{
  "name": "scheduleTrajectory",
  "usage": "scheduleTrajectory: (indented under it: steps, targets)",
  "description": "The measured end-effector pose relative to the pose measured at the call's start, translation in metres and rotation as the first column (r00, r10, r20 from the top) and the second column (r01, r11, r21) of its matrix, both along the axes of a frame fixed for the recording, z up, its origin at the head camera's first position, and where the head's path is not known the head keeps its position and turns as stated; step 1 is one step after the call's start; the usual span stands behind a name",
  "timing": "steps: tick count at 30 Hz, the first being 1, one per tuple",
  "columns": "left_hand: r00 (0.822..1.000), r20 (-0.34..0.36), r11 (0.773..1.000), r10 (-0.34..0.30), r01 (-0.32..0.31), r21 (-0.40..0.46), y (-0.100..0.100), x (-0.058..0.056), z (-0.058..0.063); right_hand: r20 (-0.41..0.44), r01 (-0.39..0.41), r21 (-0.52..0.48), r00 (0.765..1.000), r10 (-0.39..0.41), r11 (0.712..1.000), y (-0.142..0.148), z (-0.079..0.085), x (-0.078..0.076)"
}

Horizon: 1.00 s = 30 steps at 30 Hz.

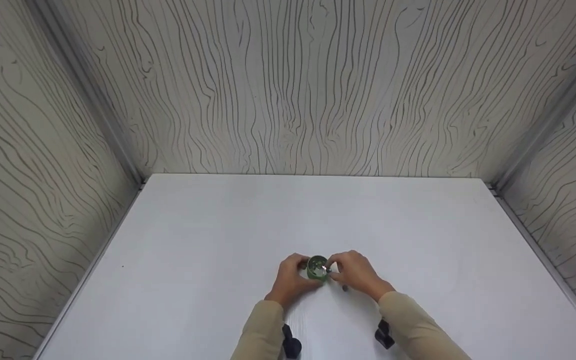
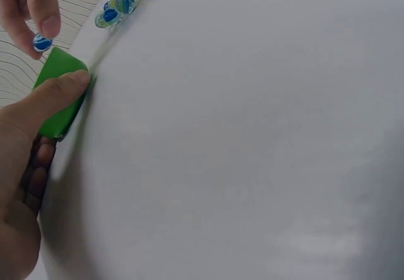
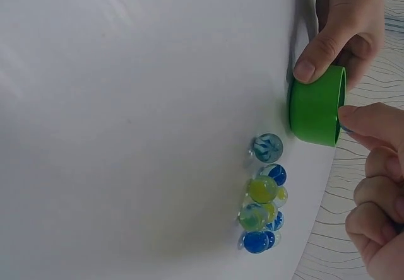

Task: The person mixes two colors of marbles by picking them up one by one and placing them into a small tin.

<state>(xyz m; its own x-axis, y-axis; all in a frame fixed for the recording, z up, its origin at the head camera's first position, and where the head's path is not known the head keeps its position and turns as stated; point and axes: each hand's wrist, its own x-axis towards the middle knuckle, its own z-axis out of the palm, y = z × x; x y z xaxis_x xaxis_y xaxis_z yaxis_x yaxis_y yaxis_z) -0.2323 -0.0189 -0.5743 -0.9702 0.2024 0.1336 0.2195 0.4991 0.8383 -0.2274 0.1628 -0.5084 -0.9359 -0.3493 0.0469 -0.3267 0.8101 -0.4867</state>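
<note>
walls [image 1: 288,85] with a dark wood-grain line pattern rise at the back and both sides, meeting in grey corner strips. below them spreads the white worktop [image 1: 218,225], its far edge running straight along the back wall and its left and right edges beside the side walls. two beige sleeves [image 1: 260,332] reach in from the near side. the left hand [image 1: 295,282] is bent round a cup [image 3: 314,106], its thumb against one side and its fingers round the other, opened only as far as the cup is wide. the right hand [image 1: 358,272] has thumb and forefinger brought close together, pinching one small ball, while its other fingers are curled in. a black block [image 1: 292,342] sits by the left sleeve and another by the right one. the cup is plain green, mouth up, about midway between the left and right edges and well apart from the far edge; what lies inside is too small to tell. loose marbles [image 3: 262,198], glass with blue, yellow and green swirls, lie bunched on the worktop just beside the cup, toward the right edge. the pinched marble [image 2: 42,42], blue and white, is at the cup's rim. a black speck [image 1: 122,266] lies near the left edge.
</note>
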Motion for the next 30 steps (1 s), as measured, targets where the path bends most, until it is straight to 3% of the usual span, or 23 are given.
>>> scheduleTrajectory:
  steps: [13, 30]
  targets:
    - [1.0, 0.022, 1.0, 0.01, -0.01, 0.011, -0.001, -0.0002, -0.0036, 0.004, 0.023, -0.021, 1.0, -0.023, 1.0, -0.0037, 0.0009, -0.0016]
    - [1.0, -0.009, 1.0, 0.001, -0.001, 0.008, -0.0001, -0.0001, -0.0023, -0.002, 0.033, -0.017, 0.999, -0.033, 0.999, -0.0061, -0.0043, -0.0074]
